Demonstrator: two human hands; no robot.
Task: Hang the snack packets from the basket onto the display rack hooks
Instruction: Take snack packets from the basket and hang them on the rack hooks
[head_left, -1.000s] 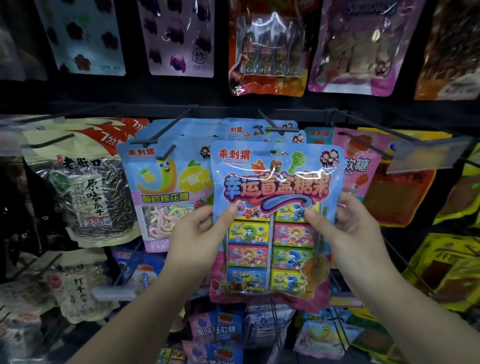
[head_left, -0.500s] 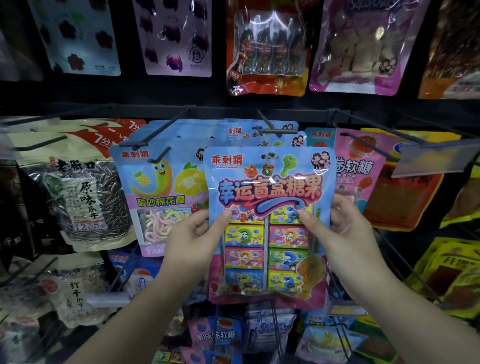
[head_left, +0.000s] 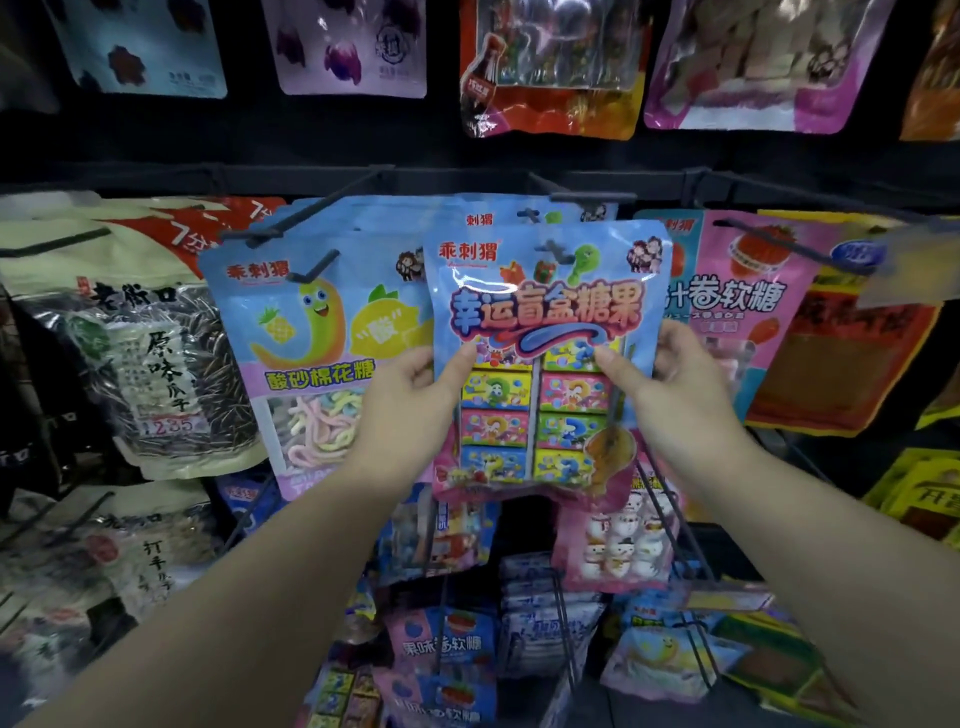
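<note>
I hold a blue and pink candy packet (head_left: 545, 322) with small coloured boxes upright in front of the display rack. My left hand (head_left: 410, 400) pinches its left edge, thumb on the front. My right hand (head_left: 670, 389) pinches its right edge the same way. Its hang hole sits at the tip of a black hook (head_left: 556, 249). Behind it hang identical packets (head_left: 498, 213) on that hook. The basket is out of sight.
A worm-candy packet (head_left: 311, 364) hangs to the left and a pink strawberry candy packet (head_left: 737, 312) to the right. Sunflower seed bags (head_left: 135, 364) fill the far left. More packets hang above and below, with wire hooks (head_left: 670, 519) jutting out under my hands.
The packet has risen slightly and moved toward the rack, so the hook tip now meets its hang hole. Both hands kept their hold on its sides.
</note>
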